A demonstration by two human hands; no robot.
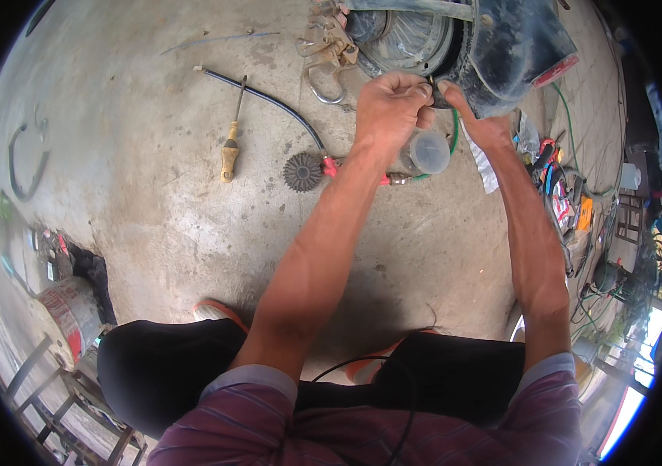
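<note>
My left hand (395, 107) is closed in a pinch at the lower edge of a dusty wheel (415, 53). A small brass-coloured piece (431, 80) shows at its fingertips; its kind cannot be made out. Beside it, my right hand (486, 124) has its thumb pointing toward the same spot. Its other fingers curl out of sight behind a dark edge, and what they grip is hidden. Above the right hand hangs a black mudguard (513, 46) with a red end. Just below my hands stands a round translucent container (429, 151).
A yellow-handled screwdriver (230, 159), a black hose (280, 107) with red fittings, and a dark toothed gear (302, 172) lie on the concrete floor. A green hose (455, 128) passes behind the container. Tools and an orange box (584, 213) crowd the right; a bucket (73, 314) is left.
</note>
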